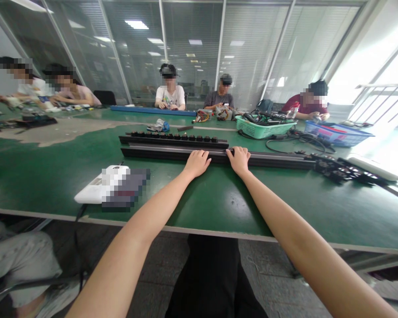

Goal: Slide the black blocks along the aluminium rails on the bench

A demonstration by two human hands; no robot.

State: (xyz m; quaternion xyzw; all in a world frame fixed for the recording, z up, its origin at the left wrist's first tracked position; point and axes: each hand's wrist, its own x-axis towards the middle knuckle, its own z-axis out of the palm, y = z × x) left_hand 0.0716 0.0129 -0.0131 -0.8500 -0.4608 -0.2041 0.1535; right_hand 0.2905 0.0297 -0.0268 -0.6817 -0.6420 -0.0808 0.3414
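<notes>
A long black rail [152, 153] with a grey strip along its top lies crosswise on the green table. My left hand [198, 163] is closed over it near its middle, fingers bent toward the far side. Just to the right, my right hand [239, 160] is at the same rail, fingers curled at a small dark part [231, 151] that is mostly hidden under them. Behind lies a shorter black rail [175, 142] carrying a row of several small black pieces [185, 136].
A white device [91, 187] with a cable sits front left. Black linked parts [341, 170] lie at the rail's right end. Farther back are a green basket [262, 129] of cables, a blue basket [338, 134] and a blue-white bundle [158, 126]. Several people sit around the table.
</notes>
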